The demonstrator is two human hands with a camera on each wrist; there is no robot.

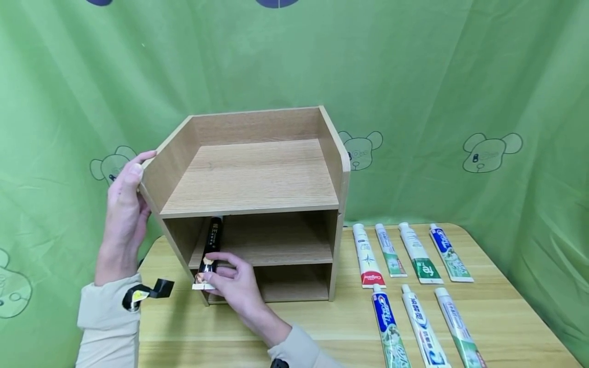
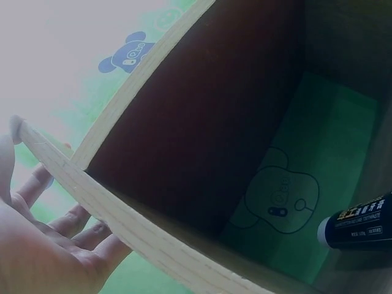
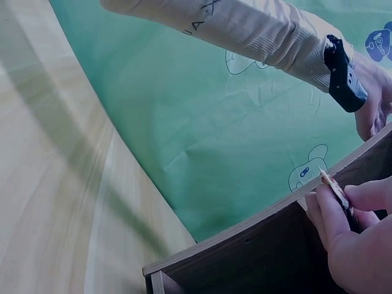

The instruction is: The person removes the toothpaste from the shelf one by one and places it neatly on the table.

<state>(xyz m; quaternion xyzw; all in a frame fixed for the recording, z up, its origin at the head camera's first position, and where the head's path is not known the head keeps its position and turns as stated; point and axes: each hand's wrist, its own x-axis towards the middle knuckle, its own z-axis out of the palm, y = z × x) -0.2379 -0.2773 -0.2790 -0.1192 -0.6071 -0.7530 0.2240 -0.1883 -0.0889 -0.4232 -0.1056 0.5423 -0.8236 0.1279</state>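
A small wooden desk shelf (image 1: pixel 257 176) stands on the table, tilted a little in the head view, with an open top tray and two compartments below. My left hand (image 1: pixel 123 212) holds the upper front edge of its left side panel (image 2: pixel 131 217), thumb in front and fingers behind. My right hand (image 1: pixel 241 289) pinches the flat end of a black toothpaste tube (image 1: pixel 212 240) between thumb and fingers. The tube's capped end (image 2: pixel 358 223) reaches into the upper compartment beside its left wall. Its flat end sticks out at the front.
Several toothpaste tubes lie in two rows on the right of the table (image 1: pixel 322 332), among them a red-ended Colgate tube (image 1: pixel 366 255) and a blue and green Crest tube (image 1: pixel 390 327). A green curtain (image 1: pixel 428 102) with bear drawings hangs behind.
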